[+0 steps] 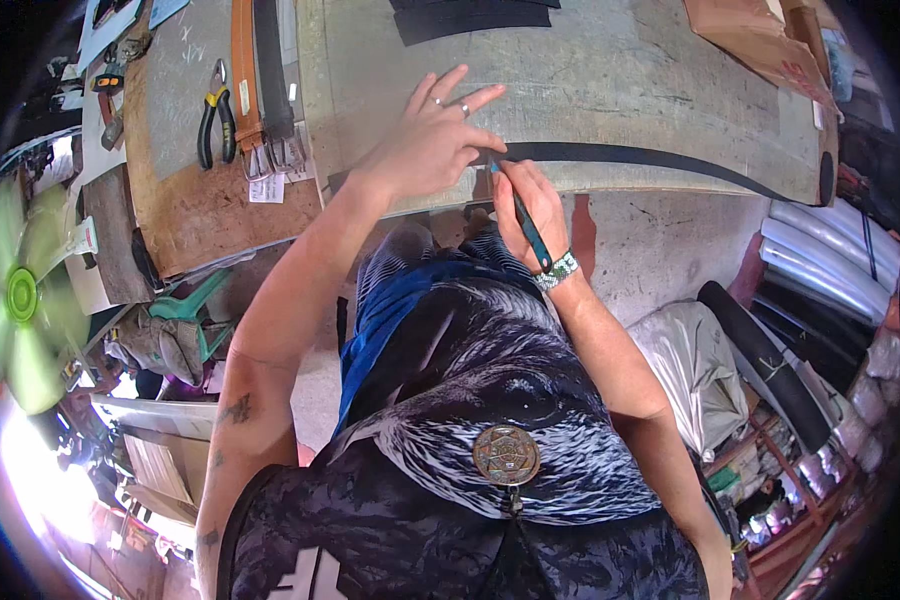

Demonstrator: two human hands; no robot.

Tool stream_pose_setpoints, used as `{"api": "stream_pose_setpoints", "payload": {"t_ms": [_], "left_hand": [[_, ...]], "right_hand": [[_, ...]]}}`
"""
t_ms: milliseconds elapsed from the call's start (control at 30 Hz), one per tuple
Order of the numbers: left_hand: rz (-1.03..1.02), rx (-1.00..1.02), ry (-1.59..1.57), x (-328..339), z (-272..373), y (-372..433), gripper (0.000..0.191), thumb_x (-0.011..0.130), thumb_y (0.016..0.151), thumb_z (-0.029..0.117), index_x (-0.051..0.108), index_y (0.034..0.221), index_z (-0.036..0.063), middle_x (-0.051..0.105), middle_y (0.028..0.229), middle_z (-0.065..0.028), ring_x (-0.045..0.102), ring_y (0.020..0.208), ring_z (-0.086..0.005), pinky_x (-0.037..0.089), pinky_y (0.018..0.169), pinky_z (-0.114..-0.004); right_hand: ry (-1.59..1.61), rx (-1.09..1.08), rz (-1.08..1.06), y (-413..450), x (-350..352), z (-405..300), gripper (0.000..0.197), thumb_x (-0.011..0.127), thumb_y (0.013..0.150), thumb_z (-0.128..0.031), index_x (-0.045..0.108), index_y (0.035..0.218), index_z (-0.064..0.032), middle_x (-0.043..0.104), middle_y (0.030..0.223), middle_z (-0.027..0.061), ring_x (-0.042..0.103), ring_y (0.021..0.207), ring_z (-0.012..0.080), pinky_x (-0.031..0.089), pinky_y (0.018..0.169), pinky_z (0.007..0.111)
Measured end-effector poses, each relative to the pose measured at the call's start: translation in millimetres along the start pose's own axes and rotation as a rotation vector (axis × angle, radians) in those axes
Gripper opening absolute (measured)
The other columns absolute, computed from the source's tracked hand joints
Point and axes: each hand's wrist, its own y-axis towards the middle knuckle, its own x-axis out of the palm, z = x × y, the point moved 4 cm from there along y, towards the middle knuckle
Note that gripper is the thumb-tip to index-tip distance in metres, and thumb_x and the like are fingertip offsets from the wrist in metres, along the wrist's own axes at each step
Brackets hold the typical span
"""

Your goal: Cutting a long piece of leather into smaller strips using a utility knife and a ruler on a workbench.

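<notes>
A long black strap, which looks like leather, lies along the near edge of the work table. My left hand rests over the strap's left part, index finger pressed on it and the other fingers spread. In my right hand is a slim, dark green pen-like tool, its bluish tip close to the strap beside my left index finger. What kind of tool it is cannot be told. Near the table's far edge are wide black pieces of flat material.
Left of the work stand pliers, brown and black belts with metal buckles, and a hammer. A cardboard box sits at the far right. A green fan spins at far left; rolls of material lie right.
</notes>
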Motion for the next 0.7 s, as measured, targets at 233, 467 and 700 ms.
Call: {"api": "stream_pose_setpoints", "payload": {"t_ms": [233,467,700], "left_hand": [[-0.121,-0.092,-0.017,1,-4,15,0.039,0.074,0.089,0.013,0.082,0.121,0.0345,0.023,0.178,0.0030,0.005,0.166,-0.0335,0.000,0.134,-0.058],[-0.209,-0.104,0.021,-6,-5,25,0.043,0.071,0.087,0.010,0.081,0.120,0.0365,0.019,0.179,0.0003,0.001,0.166,-0.0357,-0.002,0.134,-0.058],[-0.248,-0.049,0.035,-6,-11,17,0.043,0.075,0.088,0.016,0.077,0.127,0.0340,0.019,0.179,-0.0029,0.003,0.166,-0.0376,0.002,0.133,-0.060]], "right_hand": [[-0.027,-0.042,0.032,12,2,2,0.010,0.060,0.099,-0.004,0.064,0.102,0.0053,0.060,0.088,0.0229,0.062,0.082,0.0454,0.050,0.073,0.053],[0.063,0.122,-0.084,-12,-26,-3,0.013,0.065,0.098,-0.011,0.071,0.098,0.0012,0.072,0.096,0.0242,0.069,0.091,0.0457,0.055,0.080,0.050],[0.233,0.367,0.446,15,-116,136,0.044,0.056,0.111,-0.038,0.073,0.101,0.0008,0.075,0.087,0.0058,0.064,0.078,0.0121,0.051,0.072,0.031]]}}
